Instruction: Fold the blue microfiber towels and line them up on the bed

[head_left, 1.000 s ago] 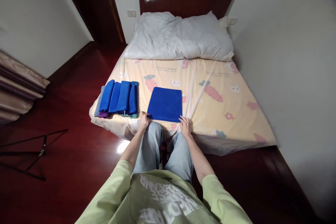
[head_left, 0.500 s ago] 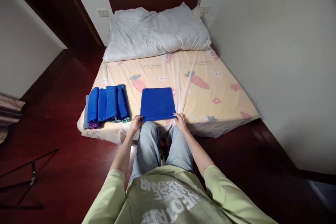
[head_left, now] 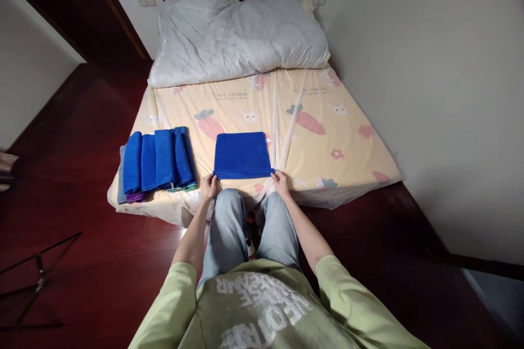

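A blue cloth lies flat near the front edge of the bed, with a narrow strip folded over along its near edge and a small white tag at its right side. My left hand pinches the near left corner of the cloth. The near right corner is pinched in my right hand. To the left, several rolled or folded blue cloths lie side by side on top of grey, purple and green-edged ones.
The bed has a yellow sheet printed with carrots and rabbits. A white quilt or pillow lies at the headboard. A black metal stand is on the dark red floor at the lower left.
The near edge of the blue cloth is now turned over in a narrow strip, both hands still at its corners. The camera view has shifted slightly.
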Demonstrator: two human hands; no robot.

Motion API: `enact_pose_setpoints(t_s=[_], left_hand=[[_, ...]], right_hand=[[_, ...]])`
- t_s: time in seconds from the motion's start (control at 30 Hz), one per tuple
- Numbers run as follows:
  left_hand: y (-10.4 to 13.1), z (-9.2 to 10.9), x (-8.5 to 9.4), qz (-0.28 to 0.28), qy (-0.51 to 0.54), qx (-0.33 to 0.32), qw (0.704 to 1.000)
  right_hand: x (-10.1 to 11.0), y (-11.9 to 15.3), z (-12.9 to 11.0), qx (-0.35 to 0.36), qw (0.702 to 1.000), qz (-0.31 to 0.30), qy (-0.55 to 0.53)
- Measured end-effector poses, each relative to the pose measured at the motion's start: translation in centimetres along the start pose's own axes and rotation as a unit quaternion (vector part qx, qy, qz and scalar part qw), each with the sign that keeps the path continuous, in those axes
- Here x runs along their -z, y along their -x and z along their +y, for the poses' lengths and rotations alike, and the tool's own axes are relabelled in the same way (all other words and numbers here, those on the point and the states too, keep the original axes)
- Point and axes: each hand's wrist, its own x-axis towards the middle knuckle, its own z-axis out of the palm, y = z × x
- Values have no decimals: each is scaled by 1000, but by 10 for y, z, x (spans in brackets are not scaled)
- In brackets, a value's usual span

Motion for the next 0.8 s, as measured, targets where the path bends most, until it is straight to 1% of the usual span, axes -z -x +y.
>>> enact_pose_setpoints(t_s=[0.17, 0.43, 0.8], left_hand=[[-2, -5, -8, 13, 31, 11, 999], [-4, -12, -11, 20, 60, 12, 998], [-4, -10, -15, 43, 62, 30, 997]], right_hand=[[-2, -5, -1, -11, 1000, 23, -11], [-3, -5, 5, -21, 999, 22, -14], [-11, -11, 12, -34, 999, 32, -4]])
